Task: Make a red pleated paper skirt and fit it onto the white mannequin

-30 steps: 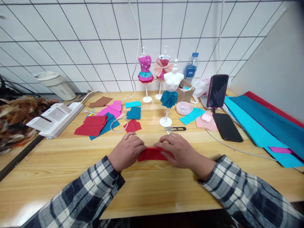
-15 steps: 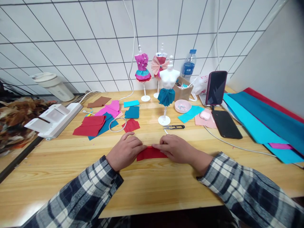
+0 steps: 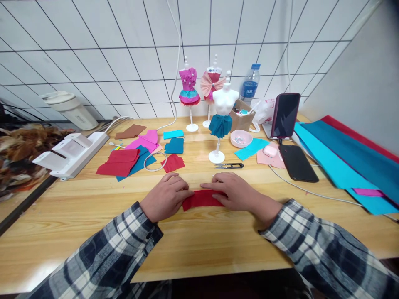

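A narrow folded strip of red crepe paper (image 3: 202, 199) lies flat on the wooden table in front of me. Its left end is held between the thumb and fingers of my left hand (image 3: 168, 197). At the right end, my right hand (image 3: 238, 192) holds the strip with the thumb on it, while the index finger stretches just past the far edge. Black thread snips (image 3: 229, 165) lie beyond my right hand. Behind them a small white dress form (image 3: 225, 99) wears a teal skirt (image 3: 220, 125).
Two dressed forms, one in a magenta top (image 3: 188, 79), stand by the tiled wall. Coloured paper pieces (image 3: 118, 162) and a cable loop (image 3: 155, 162) lie left. A bowl of beads (image 3: 241, 139), a black phone (image 3: 299, 163) and long paper sheets (image 3: 336, 153) are right.
My right index finger has lifted off the strip's far edge, and the thumb now rests on the paper. More of the strip's upper face shows. My left hand has barely moved.
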The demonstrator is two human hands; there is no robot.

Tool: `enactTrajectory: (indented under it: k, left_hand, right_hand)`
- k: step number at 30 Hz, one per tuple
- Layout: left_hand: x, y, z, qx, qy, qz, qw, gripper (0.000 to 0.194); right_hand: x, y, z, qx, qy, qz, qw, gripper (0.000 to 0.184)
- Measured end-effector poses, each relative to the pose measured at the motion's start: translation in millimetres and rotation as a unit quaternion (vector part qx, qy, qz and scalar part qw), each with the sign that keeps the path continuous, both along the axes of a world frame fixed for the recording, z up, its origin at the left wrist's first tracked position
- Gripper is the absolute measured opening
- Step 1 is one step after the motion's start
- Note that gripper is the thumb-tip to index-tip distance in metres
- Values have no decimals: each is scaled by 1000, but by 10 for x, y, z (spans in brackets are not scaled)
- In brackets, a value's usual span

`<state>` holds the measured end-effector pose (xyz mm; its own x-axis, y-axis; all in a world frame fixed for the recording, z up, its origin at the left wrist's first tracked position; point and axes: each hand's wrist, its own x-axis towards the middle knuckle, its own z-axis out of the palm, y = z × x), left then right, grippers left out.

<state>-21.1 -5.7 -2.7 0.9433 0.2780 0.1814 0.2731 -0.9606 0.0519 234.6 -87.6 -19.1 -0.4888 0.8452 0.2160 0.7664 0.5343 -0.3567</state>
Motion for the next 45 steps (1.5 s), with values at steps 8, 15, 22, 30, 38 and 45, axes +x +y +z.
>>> enactTrajectory:
  k: [8,15,22,30,38,45]
  left_hand:
    - [-6,27,13,-9,-24,2,1000,28]
    - [-34,107,-24,-115,-56,73,989,18]
    - [-41,133,-40,-115,-61,62,990,15]
    - [-81,171,-2,-54,-24,51,997,19]
    - [-95,148,38,-33,-21,55,998,22]
    - [-96,158,45,-44,-22,64,997,22]
  right_hand:
    - [-111,26,0,57,-96,32,993,37]
    - [-125,16,34,50,-84,16,995,36]
    - [-247,42,107,68,-116,45,990,39]
    - [-222,52,69,37,-117,50,991,35]
    - [72,-36,102,6,-57,31,998,29]
    - [79,-40,118,37,-91,19,995,30]
